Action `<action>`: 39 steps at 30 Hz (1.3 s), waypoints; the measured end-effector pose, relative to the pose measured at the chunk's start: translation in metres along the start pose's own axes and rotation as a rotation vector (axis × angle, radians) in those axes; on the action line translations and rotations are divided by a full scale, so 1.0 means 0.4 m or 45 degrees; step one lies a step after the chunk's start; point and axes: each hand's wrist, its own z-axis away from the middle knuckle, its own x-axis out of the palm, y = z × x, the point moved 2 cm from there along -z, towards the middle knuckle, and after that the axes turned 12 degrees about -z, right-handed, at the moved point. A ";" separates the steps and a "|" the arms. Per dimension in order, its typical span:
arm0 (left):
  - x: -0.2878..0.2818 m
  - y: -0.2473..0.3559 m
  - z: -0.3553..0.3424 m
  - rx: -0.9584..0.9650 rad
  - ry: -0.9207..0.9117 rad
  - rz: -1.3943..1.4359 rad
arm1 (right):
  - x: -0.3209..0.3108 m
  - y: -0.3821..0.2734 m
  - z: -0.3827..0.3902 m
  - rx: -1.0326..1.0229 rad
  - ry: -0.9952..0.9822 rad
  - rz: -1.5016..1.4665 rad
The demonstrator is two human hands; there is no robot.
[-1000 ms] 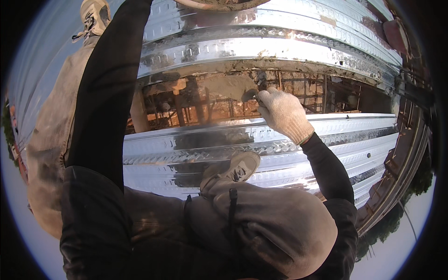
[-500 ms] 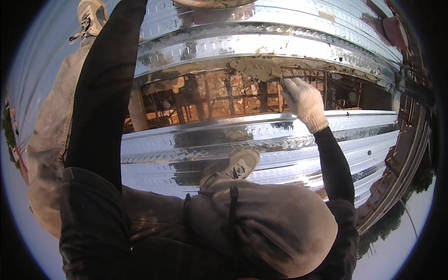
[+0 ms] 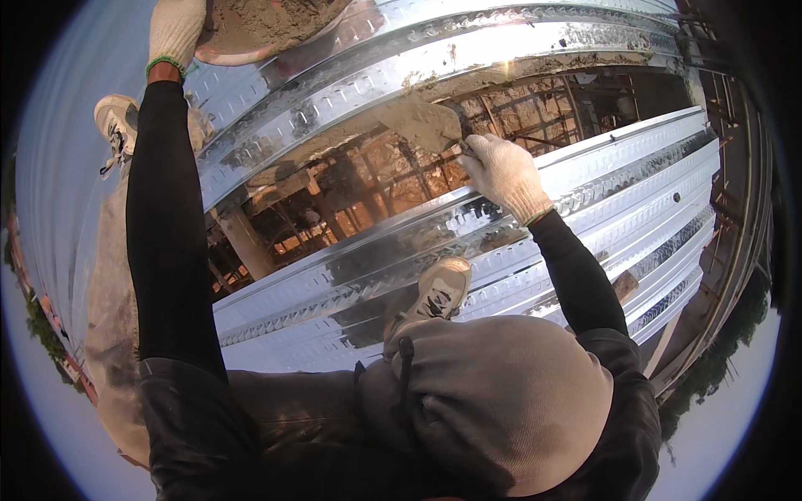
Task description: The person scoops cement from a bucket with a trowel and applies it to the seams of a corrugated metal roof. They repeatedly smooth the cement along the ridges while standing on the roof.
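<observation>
In a cream knit glove, my right hand (image 3: 503, 171) is closed around the handle of a trowel. The trowel's blade (image 3: 422, 123) is coated with wet grey mortar and lies along the mortared edge (image 3: 334, 134) of a long gap between metal deck sheets. At the upper left, my left hand (image 3: 177, 32), gloved the same way, grips the side of a shallow round basin (image 3: 238, 57). A heap of mortar (image 3: 271, 23) fills the basin. The top of the frame cuts off part of the basin and the left fingers.
Ribbed shiny metal decking (image 3: 401, 242) lies on both sides of the gap (image 3: 368, 188), which drops to props and brown ground far below. My shoes (image 3: 443, 288) rest on the decking at either side of the gap. A small wooden piece (image 3: 625, 285) lies right of my forearm.
The view has tilted, and my left hand with more of the mortar basin has come into sight. My right hand and the trowel appear further left along the gap's edge.
</observation>
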 end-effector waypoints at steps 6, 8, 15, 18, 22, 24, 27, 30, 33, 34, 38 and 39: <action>-0.020 0.119 0.066 -0.071 -0.009 0.093 | -0.051 0.053 0.058 0.255 0.075 -0.077; -0.026 0.107 0.063 -0.067 0.015 0.063 | -0.073 0.068 0.064 0.287 0.148 -0.112; -0.022 0.112 0.074 -0.068 0.004 0.159 | -0.183 0.204 0.084 0.490 0.445 -0.096; -0.022 0.113 0.064 -0.043 -0.002 0.118 | -0.200 0.233 0.082 0.590 0.447 -0.179; -0.014 0.112 0.066 -0.054 -0.003 0.196 | -0.038 0.163 0.060 0.619 0.544 -0.572; -0.029 0.102 0.064 -0.047 0.010 0.140 | 0.055 0.045 0.039 0.537 0.582 -0.666; -0.023 0.115 0.066 -0.027 0.012 0.149 | 0.172 -0.124 0.036 0.656 0.590 -0.817; -0.018 0.109 0.058 -0.019 -0.010 0.159 | 0.265 -0.238 0.035 0.627 0.451 -0.827; -0.033 0.133 0.076 -0.054 0.006 0.134 | 0.278 -0.255 0.042 0.489 0.371 -0.752; -0.029 0.137 0.078 -0.056 -0.005 0.131 | 0.271 -0.241 0.044 0.459 0.327 -0.687; -0.035 0.125 0.080 -0.067 -0.007 0.134 | 0.143 -0.137 0.027 0.410 0.164 -0.386; -0.037 0.123 0.079 -0.067 0.000 0.140 | 0.106 -0.095 0.024 0.384 0.175 -0.337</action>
